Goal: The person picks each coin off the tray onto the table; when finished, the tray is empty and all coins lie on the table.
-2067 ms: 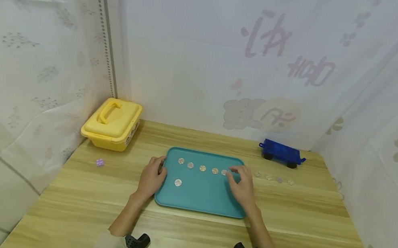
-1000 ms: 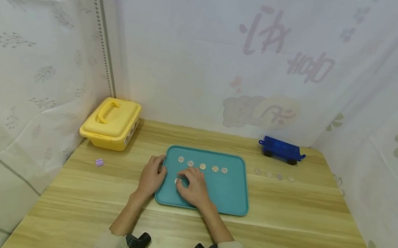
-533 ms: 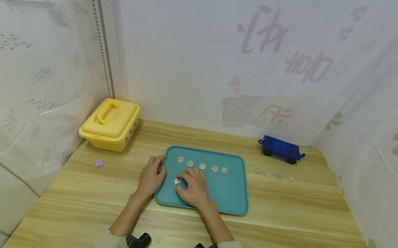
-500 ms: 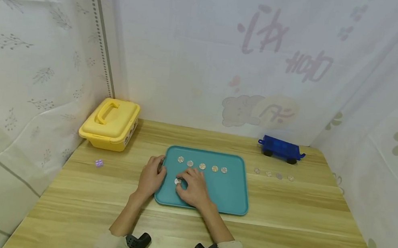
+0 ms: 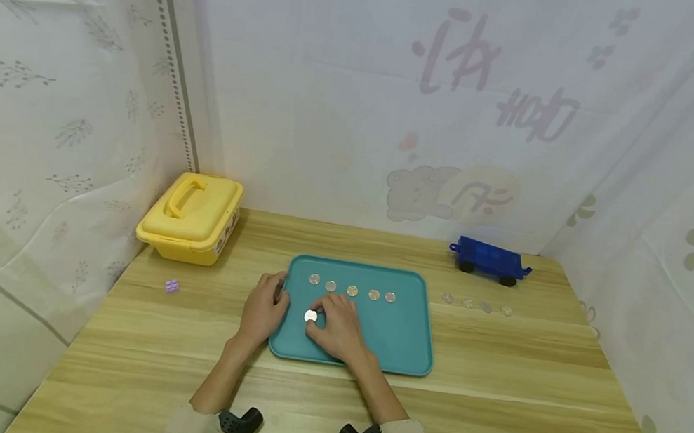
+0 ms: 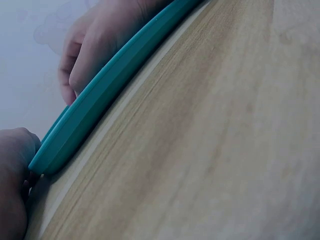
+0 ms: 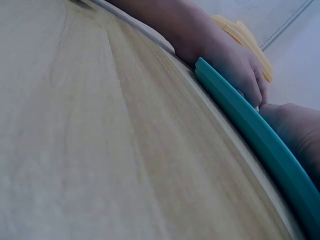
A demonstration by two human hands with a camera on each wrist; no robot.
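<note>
In the head view a teal tray [image 5: 380, 347] lies on the wooden table. Several coins form a row along its far side, among them a gold-toned coin [image 5: 352, 291]. My right hand [image 5: 338, 327] is over the tray's left half, pinching a single bright coin [image 5: 310, 316] between thumb and index finger. My left hand [image 5: 263, 308] rests against the tray's left edge, its fingers loosely bent at the rim. In the left wrist view the tray wall [image 6: 100, 100] hides the right fingertips; the coin is not visible there.
A yellow lidded box [image 5: 191, 218] stands at the back left, a small purple block [image 5: 172, 286] in front of it. At the back right is a blue toy wagon [image 5: 490, 258]. Several more coins lie in a row right of the tray, one being a dull coin [image 5: 486, 307].
My right hand has moved left from the tray's right edge to the lone coin and now pinches it. The coin's face has turned bright. My left hand has stayed put.
</note>
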